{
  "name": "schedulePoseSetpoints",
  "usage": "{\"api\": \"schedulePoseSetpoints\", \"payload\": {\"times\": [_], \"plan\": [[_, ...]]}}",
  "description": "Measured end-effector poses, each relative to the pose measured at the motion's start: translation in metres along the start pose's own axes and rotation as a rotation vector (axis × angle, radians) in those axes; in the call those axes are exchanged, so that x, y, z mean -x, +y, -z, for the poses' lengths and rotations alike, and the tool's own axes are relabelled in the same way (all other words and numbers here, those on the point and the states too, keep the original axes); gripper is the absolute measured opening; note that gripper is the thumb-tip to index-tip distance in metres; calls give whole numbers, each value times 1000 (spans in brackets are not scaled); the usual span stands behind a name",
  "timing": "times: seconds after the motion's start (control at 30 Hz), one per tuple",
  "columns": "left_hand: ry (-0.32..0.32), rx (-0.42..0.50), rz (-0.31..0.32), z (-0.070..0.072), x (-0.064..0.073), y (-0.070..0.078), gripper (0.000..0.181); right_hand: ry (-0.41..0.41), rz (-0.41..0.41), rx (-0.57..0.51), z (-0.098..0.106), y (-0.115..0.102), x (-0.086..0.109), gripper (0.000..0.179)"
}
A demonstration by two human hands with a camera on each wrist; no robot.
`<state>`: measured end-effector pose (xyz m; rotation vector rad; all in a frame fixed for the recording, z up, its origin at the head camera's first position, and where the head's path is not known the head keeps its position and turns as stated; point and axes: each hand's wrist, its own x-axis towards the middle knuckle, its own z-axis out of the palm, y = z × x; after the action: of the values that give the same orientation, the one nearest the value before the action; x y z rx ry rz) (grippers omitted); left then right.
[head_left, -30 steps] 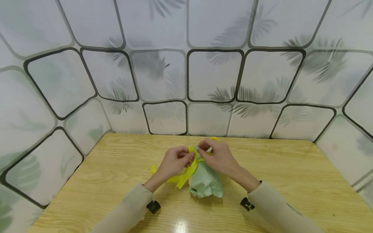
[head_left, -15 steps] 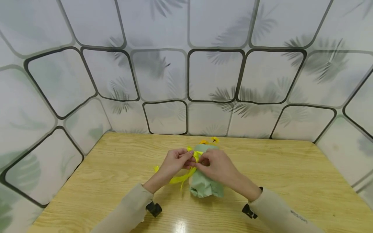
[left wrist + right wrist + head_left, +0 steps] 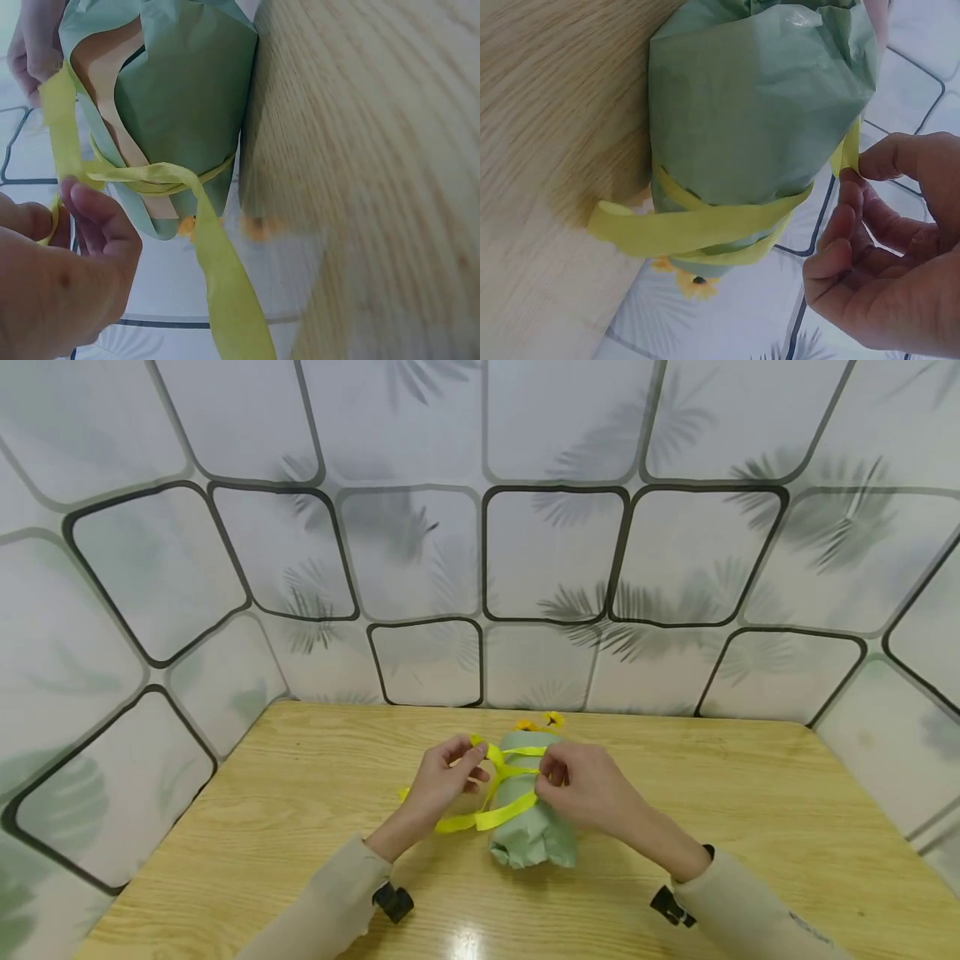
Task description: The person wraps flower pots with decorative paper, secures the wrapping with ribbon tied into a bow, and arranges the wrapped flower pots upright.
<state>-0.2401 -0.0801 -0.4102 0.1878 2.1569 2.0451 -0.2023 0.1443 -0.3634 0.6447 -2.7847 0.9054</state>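
Observation:
A bouquet wrapped in pale green paper lies on the table, its yellow-orange flowers at the far end. Yellow ribbon goes round its narrower part; a wide tail hangs loose in the left wrist view. On the bouquet's left side my left hand pinches the ribbon near a crossing of strands, thumb against fingers. My right hand, over the green paper, pinches a ribbon length between thumb and forefinger. A tan strip shows along the wrapping's opening in the left wrist view.
The wooden table extends on both sides of the bouquet. Behind it stands a pale wall covering with dark rounded outlines and leaf prints. Black wrist bands sit at both sleeve cuffs.
Both hands have come down from the flower end, uncovering the flowers. My right hand has then moved right, drawing ribbon across the green paper, and the gap between the hands has widened.

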Motion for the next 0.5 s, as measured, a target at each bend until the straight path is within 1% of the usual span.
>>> {"api": "schedulePoseSetpoints", "payload": {"times": [0.1, 0.2, 0.33, 0.43, 0.5], "plan": [[-54, 82, 11, 0, 0, 1, 20, 15, 22, -12, 2, 5, 2, 8], [-114, 180, 34, 1, 1, 1, 20, 23, 26, -14, 2, 9, 3, 9], [-152, 334, 88, 3, 0, 1, 23, 39, 18, -10, 4, 12, 6, 9], [-195, 440, 126, 6, -2, 1, 20, 69, 23, 6, 4, 17, 9, 12], [-230, 477, 144, 9, -4, 0, 21, 88, 31, 18, 5, 21, 11, 14]]}}
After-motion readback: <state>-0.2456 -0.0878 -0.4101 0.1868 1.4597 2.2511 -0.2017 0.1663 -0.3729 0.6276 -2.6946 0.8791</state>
